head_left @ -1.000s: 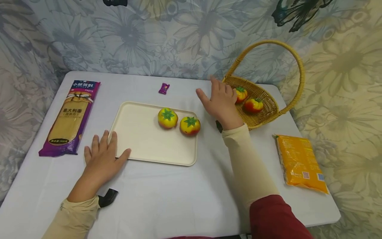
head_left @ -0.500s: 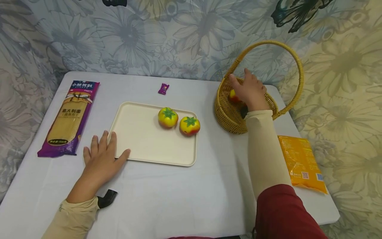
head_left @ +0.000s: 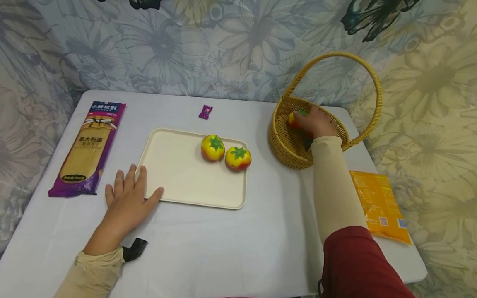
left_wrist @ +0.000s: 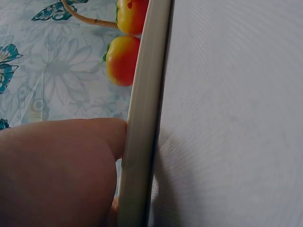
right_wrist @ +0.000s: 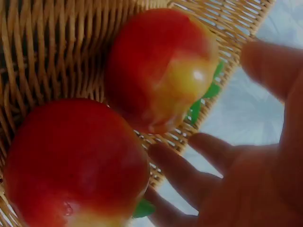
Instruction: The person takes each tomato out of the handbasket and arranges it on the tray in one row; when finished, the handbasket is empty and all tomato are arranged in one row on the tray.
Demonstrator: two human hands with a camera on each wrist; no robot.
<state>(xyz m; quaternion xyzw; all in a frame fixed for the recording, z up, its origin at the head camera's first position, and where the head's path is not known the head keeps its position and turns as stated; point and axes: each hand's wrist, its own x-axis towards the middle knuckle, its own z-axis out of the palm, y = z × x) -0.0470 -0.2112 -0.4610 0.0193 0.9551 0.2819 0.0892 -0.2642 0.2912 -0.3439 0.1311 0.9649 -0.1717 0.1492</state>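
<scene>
My left hand [head_left: 126, 205] rests flat with spread fingers at the near left corner of a cream tray [head_left: 179, 174]. In the left wrist view its thumb [left_wrist: 102, 135] touches the tray's rim. Two red-and-yellow fruits with green leafy tops, a left one [head_left: 213, 147] and a right one [head_left: 238, 158], sit on the tray's right side. Inside the wicker basket [head_left: 288, 149] reaches my right hand [head_left: 318, 122]. Its fingers extend beside two similar fruits, an upper one [right_wrist: 161, 71] and a lower one [right_wrist: 75, 163]. The thumb stands apart from both in the right wrist view.
A pasta packet [head_left: 87, 149] lies left of the tray. A small purple wrapped candy [head_left: 205, 111] is behind it. An orange packet [head_left: 380, 207] lies at the right, partly covered by my sleeve. The basket's tall handle [head_left: 376, 97] arches up on the right.
My right hand has moved rightward from the basket's left rim, then down into it over the fruits. The left fruit on the tray has rolled slightly right. My left hand stays put.
</scene>
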